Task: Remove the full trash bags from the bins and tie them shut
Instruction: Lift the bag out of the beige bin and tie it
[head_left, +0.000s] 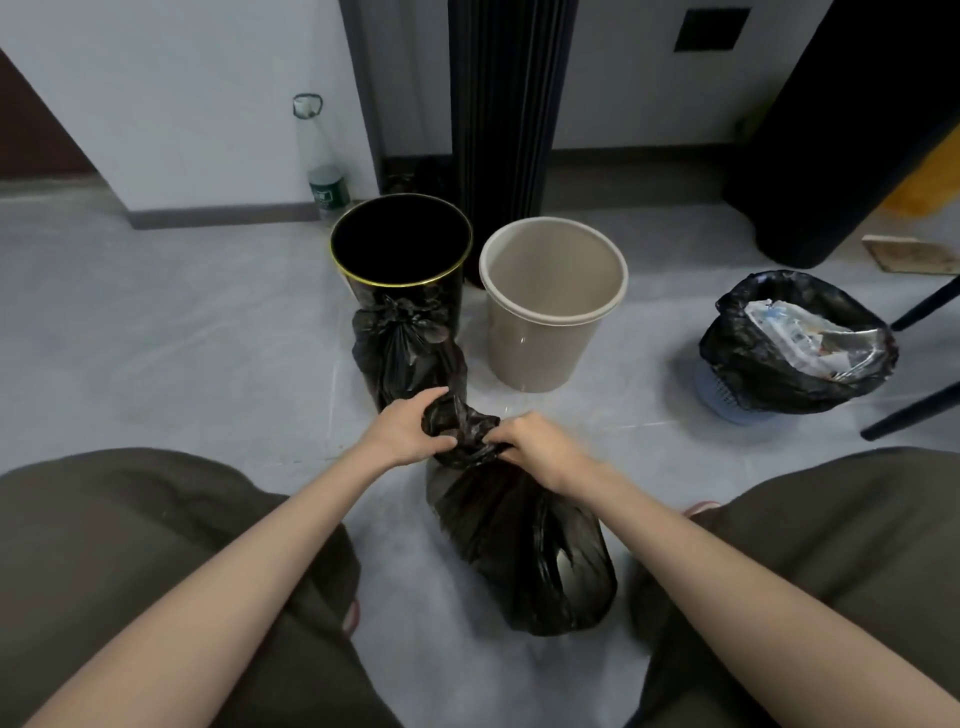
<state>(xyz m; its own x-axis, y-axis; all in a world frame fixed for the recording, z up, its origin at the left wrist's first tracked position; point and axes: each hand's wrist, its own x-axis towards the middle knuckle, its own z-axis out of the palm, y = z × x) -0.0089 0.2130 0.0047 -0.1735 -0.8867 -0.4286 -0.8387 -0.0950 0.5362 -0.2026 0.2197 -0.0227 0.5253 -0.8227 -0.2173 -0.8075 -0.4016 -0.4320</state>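
A crumpled, glossy black plastic trash bag (519, 545), stuffed full, stands on the grey floor (182, 338) between the person's knees in dark olive trousers (130, 545), its gathered neck (462, 426) rising straight into the fingers. The left hand (410, 428) wraps round the left side of that neck, its fingers (434, 397) curled over the top of the bunched plastic and the thumb closing underneath. The right hand (540, 449) meets it from the other side, its fingers (506, 434) bent and pinching the twisted plastic. Whether a knot is already formed under the fingers cannot be told. Just beyond the left fingers a second full black plastic bag (400, 348) sits on the floor with its top knotted into a ruffle, leaning against the front of a round black bin with a thin gold rim (400, 284), which has no bag in it. Beyond the right fingers, beside that bin, stands a round beige plastic bin (535, 348), also unlined. Well off to the right of the fingers a small blue perforated basket (727, 395) holds an open black liner bag (769, 379) heaped with crumpled paper and wrappers (810, 338). Far past the fingers, by the white wall, stands a clear plastic bottle with a green label (322, 156).
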